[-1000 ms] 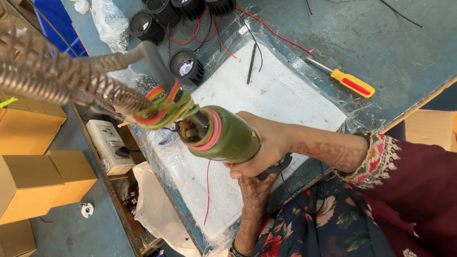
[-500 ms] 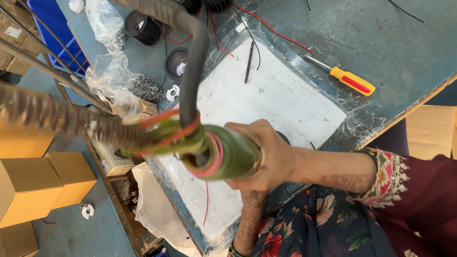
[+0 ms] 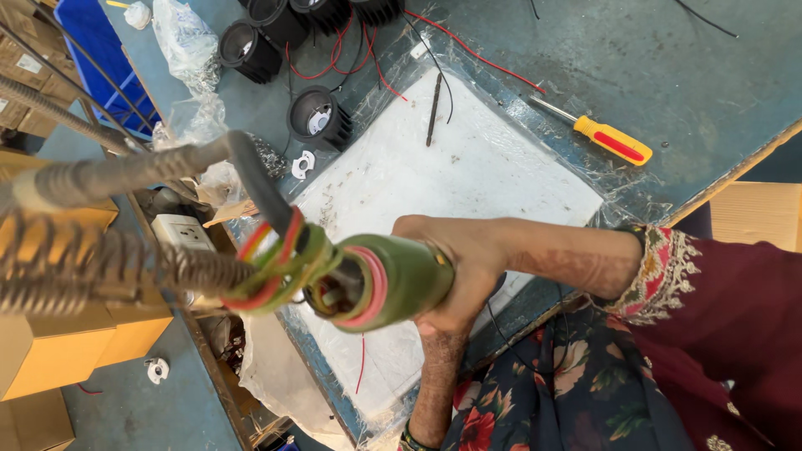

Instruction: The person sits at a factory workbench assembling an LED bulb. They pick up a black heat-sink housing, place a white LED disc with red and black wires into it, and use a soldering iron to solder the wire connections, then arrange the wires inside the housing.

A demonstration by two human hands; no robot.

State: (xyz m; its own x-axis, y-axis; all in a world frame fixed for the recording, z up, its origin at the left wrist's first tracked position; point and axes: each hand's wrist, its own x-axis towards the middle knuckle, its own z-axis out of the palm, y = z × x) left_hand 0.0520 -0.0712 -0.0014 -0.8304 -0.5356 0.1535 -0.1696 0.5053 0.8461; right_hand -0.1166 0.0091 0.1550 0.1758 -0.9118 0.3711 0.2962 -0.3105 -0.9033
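Right hand (image 3: 468, 271) wrapped tight round a green tool (image 3: 393, 280), held over the white pad (image 3: 468, 167) on the bench (image 3: 668, 75); its long axis lies roughly level, cable end pointing left. Left hand (image 3: 439, 334) sits underneath, grip hidden, can't tell

Light is even, fairly bright, diffuse, prob. overhead; no hard shadows, only soft ones beside the black housings (image 3: 317, 117). Mild glare on the crinkled plastic film (image 3: 610, 179) over the white pad (image 3: 451, 167). The green tool (image 3: 393, 280) and coiled spring cable (image 3: 92, 267), v. close to the lens, are soft and blurred. Bench surface stays sharp. Wide-angle stretch at the edges.
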